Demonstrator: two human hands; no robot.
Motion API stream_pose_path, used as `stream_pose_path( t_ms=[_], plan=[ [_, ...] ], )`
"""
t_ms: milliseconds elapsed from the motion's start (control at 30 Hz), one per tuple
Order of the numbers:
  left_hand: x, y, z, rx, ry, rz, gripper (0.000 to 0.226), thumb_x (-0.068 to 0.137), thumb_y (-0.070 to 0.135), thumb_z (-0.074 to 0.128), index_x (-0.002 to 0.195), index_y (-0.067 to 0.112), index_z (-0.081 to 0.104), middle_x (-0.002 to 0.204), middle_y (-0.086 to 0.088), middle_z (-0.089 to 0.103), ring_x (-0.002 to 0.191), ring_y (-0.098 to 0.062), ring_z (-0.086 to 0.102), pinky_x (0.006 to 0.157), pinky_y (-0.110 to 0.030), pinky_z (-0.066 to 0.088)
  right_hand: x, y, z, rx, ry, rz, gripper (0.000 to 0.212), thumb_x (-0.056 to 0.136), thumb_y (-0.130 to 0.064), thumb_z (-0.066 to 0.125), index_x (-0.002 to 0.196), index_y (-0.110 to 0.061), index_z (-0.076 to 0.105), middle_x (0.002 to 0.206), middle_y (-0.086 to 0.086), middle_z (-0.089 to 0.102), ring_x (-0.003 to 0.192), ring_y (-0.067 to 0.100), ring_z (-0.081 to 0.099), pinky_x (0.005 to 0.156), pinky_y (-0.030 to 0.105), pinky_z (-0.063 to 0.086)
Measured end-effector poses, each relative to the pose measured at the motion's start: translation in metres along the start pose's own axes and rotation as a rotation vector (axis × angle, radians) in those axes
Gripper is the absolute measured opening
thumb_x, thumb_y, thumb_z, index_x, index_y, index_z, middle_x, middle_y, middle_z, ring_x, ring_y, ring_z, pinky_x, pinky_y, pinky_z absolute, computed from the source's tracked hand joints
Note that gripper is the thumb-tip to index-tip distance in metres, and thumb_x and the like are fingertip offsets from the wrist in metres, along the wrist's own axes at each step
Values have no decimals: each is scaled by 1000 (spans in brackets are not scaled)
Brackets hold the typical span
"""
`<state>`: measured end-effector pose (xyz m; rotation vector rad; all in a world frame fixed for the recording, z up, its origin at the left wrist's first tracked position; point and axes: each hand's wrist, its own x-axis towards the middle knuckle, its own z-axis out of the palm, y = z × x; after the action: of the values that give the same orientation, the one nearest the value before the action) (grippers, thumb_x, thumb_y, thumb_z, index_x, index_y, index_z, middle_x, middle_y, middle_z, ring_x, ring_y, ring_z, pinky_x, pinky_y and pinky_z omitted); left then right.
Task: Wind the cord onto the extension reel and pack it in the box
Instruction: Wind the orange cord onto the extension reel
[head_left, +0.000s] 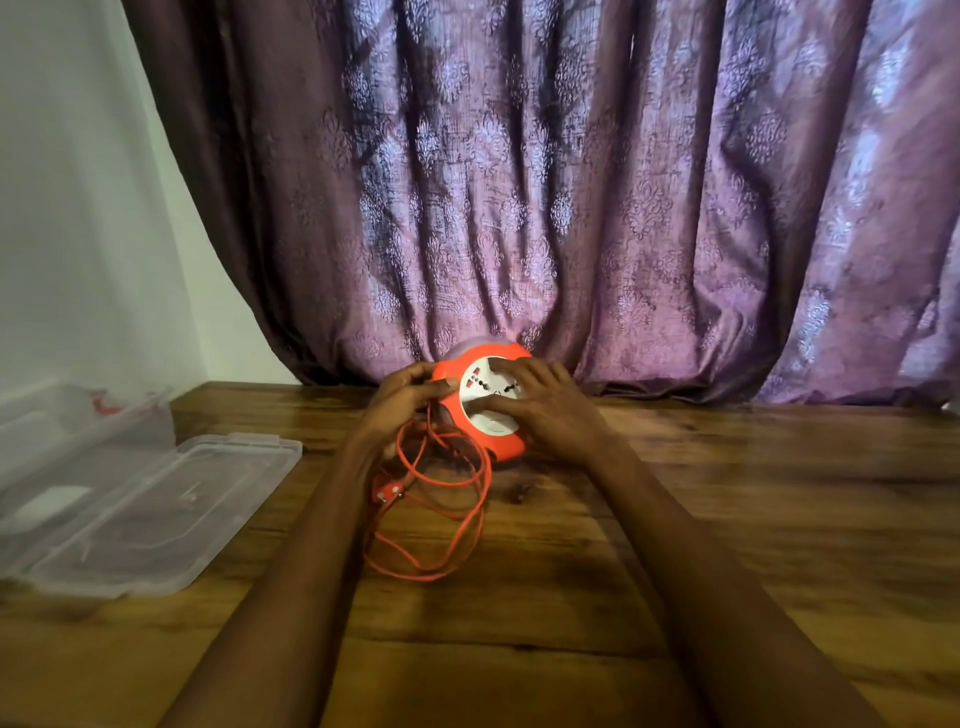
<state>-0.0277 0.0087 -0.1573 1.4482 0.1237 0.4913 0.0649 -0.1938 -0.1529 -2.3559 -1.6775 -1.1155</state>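
An orange extension reel (470, 410) with a white socket face stands tilted on the wooden table (727, 519) near the curtain. My left hand (402, 400) grips its left rim, fingers curled round the edge where the cord leaves. My right hand (545, 410) lies over the white face with fingers spread, curled on the right side. The orange cord (441, 519) lies in loose loops on the table in front of the reel, with its plug (387, 491) beside my left wrist. A clear plastic box (67, 421) stands at the far left.
The box's clear lid (156, 514) lies flat on the table's left part, in front of the box. A purple patterned curtain (571, 182) hangs right behind the reel. A white wall is at the left.
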Motion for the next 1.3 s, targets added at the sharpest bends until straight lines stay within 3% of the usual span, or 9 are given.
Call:
stream_pose_path(
  t_ms=[200,333,567,700,800,1000,1100,1200,1300],
  plan=[
    [-2,-2,7,-43,-15,68,23,84,0,70,102,9,61,91,-12,66,67,-19,67,55,-32,58,3,3,6,-124,64,92,51,82,-39,63,130,-53,54,127,2,62,115,29,53,88,41,33],
    [-3,-6,17,-99,-32,95,28,83,-5,69,101,12,57,91,-10,65,66,-18,65,54,-31,58,10,2,6,-41,15,394,65,76,-67,60,137,-53,44,110,1,70,111,30,53,88,43,36],
    [-5,-22,34,-39,14,184,35,82,-4,72,107,12,55,90,-9,67,69,-22,63,60,-32,56,23,-13,10,752,75,1042,64,67,-64,72,123,-38,59,116,5,72,103,28,67,92,40,51],
    [-5,-33,49,42,-9,193,43,82,-5,72,115,11,51,92,-13,67,75,-28,60,69,-42,54,28,-8,21,1431,263,1299,26,83,-23,74,89,2,72,67,12,69,43,16,65,43,24,50],
    [1,-34,46,138,-7,231,43,80,-8,73,114,10,52,102,-17,62,89,-27,57,83,-48,52,22,-10,29,1533,255,1369,26,80,-28,76,82,-3,72,67,17,69,40,19,60,47,26,45],
    [5,-28,32,93,160,182,36,83,2,73,116,6,62,95,-9,68,75,-16,62,68,-29,54,12,-4,26,1115,149,1022,34,87,-46,71,94,-13,72,71,8,75,61,18,67,58,34,53],
    [7,-19,18,-15,176,142,18,85,3,69,102,10,69,80,0,71,62,-10,62,56,-22,52,0,1,21,449,186,638,22,90,-38,66,108,-25,69,100,1,71,94,23,65,78,35,48],
    [4,-12,3,-15,112,74,13,87,5,67,98,12,71,71,1,72,55,-9,62,52,-20,53,-5,2,14,257,136,175,27,92,-23,62,118,-30,67,121,1,60,109,28,58,85,41,48],
    [1,-9,-6,37,26,2,21,86,5,67,106,10,72,87,-9,73,64,-16,65,57,-22,56,-1,2,8,134,-12,37,43,81,-25,66,122,-39,65,139,4,53,125,29,50,91,41,42]
  ],
)
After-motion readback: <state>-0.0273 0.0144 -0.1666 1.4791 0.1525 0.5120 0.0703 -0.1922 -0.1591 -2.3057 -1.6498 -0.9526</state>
